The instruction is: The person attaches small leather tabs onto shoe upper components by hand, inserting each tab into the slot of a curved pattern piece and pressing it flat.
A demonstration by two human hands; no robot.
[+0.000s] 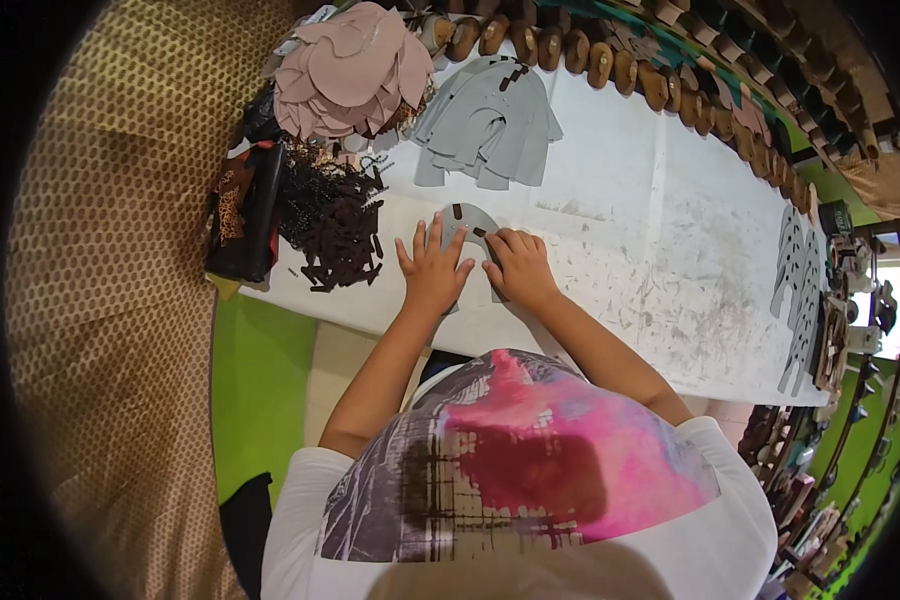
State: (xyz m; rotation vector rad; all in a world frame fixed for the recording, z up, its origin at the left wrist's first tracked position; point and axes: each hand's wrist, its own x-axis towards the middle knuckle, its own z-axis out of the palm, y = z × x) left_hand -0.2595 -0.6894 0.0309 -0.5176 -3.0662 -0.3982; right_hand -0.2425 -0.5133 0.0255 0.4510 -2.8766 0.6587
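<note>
A grey, arch-shaped flat piece (pixel 477 216) lies on the white table right in front of me, with two short dark brown strips on it. My left hand (pixel 433 268) rests flat over its left side, fingers spread. One strip (pixel 458 211) shows near the top of the arch, by my left fingertips. Bent and close together, the fingers of my right hand (pixel 523 266) touch the other strip (pixel 480 232) on the right of the curve. Both hands cover parts of the piece's legs.
Behind the arch lies a pile of similar grey pieces (pixel 485 125). Dark brown strips (pixel 342 240) are heaped at left, beside a black case (pixel 262 215) and below pink cut pieces (pixel 355 65). Shoe lasts (pixel 600 65) line the far edge. More grey pieces (pixel 800 300) lie at right.
</note>
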